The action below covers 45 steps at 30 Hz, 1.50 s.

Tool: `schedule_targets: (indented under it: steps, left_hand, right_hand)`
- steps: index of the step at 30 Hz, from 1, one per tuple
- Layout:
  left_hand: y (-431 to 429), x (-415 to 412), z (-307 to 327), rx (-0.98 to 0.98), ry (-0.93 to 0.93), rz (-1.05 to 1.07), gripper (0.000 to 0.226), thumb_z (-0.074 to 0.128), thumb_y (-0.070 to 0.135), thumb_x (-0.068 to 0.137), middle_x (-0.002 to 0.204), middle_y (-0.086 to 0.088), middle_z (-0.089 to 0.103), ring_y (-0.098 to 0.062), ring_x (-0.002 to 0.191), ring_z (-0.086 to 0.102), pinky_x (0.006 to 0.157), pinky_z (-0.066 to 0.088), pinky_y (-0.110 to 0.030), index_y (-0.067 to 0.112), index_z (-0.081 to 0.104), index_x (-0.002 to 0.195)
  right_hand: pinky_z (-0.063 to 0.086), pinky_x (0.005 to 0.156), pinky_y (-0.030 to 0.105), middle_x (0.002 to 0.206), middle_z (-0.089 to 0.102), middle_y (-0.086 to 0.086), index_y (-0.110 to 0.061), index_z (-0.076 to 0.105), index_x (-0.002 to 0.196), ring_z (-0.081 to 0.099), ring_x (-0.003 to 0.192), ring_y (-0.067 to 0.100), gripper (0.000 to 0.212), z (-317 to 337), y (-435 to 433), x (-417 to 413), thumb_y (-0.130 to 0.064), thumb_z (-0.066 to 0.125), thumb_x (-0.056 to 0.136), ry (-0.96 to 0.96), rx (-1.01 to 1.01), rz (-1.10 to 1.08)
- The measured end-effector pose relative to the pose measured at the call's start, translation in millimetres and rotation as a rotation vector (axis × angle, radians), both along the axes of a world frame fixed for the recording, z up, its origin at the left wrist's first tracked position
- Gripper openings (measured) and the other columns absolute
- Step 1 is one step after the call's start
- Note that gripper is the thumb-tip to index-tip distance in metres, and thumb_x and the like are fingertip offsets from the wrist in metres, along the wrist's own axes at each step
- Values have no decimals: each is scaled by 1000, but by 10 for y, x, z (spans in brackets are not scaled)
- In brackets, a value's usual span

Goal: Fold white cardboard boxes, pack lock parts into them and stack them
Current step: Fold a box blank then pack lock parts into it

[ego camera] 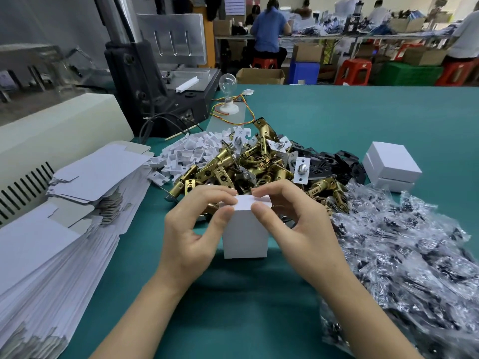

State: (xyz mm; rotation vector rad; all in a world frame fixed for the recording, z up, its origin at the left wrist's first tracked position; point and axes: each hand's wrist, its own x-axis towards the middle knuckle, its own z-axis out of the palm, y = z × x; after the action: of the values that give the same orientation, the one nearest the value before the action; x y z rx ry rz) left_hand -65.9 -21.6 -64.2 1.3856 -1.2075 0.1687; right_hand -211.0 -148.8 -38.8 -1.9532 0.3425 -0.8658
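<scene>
Box: white cardboard box (245,233) upright, just before the brass latch pile (255,164).
Left hand (193,229): pinching box's top-left edge.
Right hand (298,226): pinching box's top-right edge.

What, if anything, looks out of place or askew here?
A light bulb stands wired up on the table behind the lock parts, odd among packing supplies. The stack of flat boxes at left lies fanned askew.
</scene>
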Motion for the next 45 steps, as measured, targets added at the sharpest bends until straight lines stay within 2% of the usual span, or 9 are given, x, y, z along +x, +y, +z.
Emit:
schedule_targets:
  steps: [9, 14, 20, 24, 27, 32, 35, 38, 45]
  left_hand:
    - [-11, -25, 36, 17, 35, -12, 14, 67, 13, 98, 103, 9, 70, -21, 96, 69, 79, 53, -25, 20, 73, 109]
    - [-18, -10, 16, -3, 34, -21, 14, 64, 17, 99, 108, 6, 73, -22, 105, 70, 85, 55, -29, 17, 76, 107]
    - [16, -3, -26, 10, 87, -45, 14, 65, 22, 99, 113, 3, 75, -23, 109, 72, 83, 58, -32, 19, 77, 105]
    - [34, 11, -51, 30, 110, -79, 15, 69, 20, 96, 116, -1, 75, -22, 110, 73, 86, 60, -29, 16, 77, 108]
    - [51, 5, -64, 37, 138, -102, 16, 73, 21, 93, 118, 0, 76, -21, 111, 74, 88, 60, -27, 19, 78, 109]
    - [42, 7, -69, 30, 194, -100, 17, 74, 24, 91, 116, 6, 78, -19, 110, 75, 90, 60, -26, 24, 81, 106]
    - [35, -3, -67, 37, 230, -103, 17, 75, 25, 90, 115, 6, 78, -17, 110, 75, 90, 60, -25, 24, 81, 107]
    - [36, -8, -57, 43, 256, -88, 13, 80, 23, 90, 112, 10, 78, -12, 108, 75, 89, 58, -20, 26, 82, 103]
    - [32, -19, -34, 54, 257, -77, 23, 74, 28, 89, 113, 8, 78, -13, 107, 74, 86, 57, -18, 22, 78, 111]
  right_hand:
    - [55, 85, 30, 105, 71, -16, -24, 73, 110, 66, 107, 11, 15, -13, 30, 29, -15, 67, 99, -27, -124, -35]
    - [56, 87, 32, 107, 72, -17, -24, 75, 108, 67, 109, 10, 16, -35, 21, 33, -14, 69, 97, -42, -99, -36]
    - [56, 94, 34, 116, 71, -18, -27, 76, 104, 65, 117, 3, 14, -53, -18, 19, -19, 67, 96, -17, -88, -14]
    - [52, 101, 26, 125, 70, -16, -27, 78, 109, 60, 122, -5, 18, -42, -45, -30, -18, 71, 95, -6, -220, -13]
    - [51, 105, 29, 129, 69, -12, -26, 79, 113, 61, 123, -2, 23, -24, -83, -74, -21, 74, 91, 11, -342, -48]
    - [55, 101, 30, 128, 71, -7, -21, 79, 115, 66, 119, 4, 26, -4, -66, -79, -27, 68, 92, -21, -403, -79]
    - [54, 101, 26, 130, 70, -6, -19, 78, 117, 65, 121, 1, 27, -15, -58, -80, -22, 71, 91, -29, -371, -70]
    - [55, 102, 29, 131, 69, -9, -19, 75, 122, 63, 122, 0, 33, -30, -75, -89, -17, 76, 89, -23, -332, -74]
    - [60, 90, 35, 123, 73, -9, -14, 75, 105, 68, 113, 0, 20, -58, -106, -85, -19, 79, 86, -46, -238, -86]
